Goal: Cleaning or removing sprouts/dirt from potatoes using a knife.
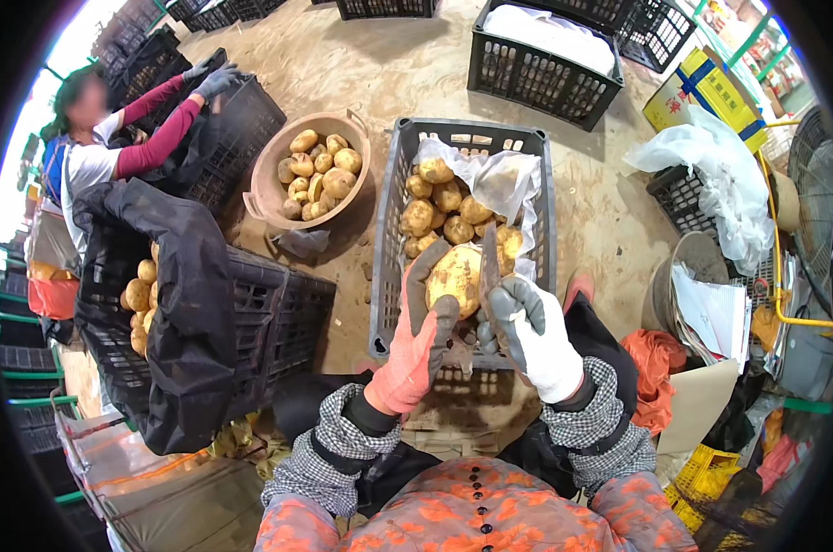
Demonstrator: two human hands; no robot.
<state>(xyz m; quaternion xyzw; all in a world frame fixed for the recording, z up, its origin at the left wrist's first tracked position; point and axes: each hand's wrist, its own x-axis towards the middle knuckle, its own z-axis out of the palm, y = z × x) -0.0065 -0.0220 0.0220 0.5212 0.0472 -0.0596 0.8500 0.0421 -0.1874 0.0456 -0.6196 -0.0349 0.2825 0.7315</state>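
Note:
My left hand (416, 331), in a coral glove with a dark grey palm, grips a large potato (454, 281) between thumb and fingers. In a white glove with grey coating, my right hand (535, 330) is closed around a knife (488, 265). Its dark, dirty blade points away from me, close along the potato's right side; whether they touch I cannot tell. Below both hands stands a black plastic crate (546, 200), with several potatoes (447, 196) inside and a thin white plastic liner (503, 176) bunched over its right side.
Left of the crate is a tan plastic basin (259, 207) of potatoes. A black crate (278, 297) draped with dark cloth (192, 303) holds more. A person (88, 138) leans over crates. A crate with white lining (541, 90), a bucket (699, 259) and a fan (817, 183) lie right.

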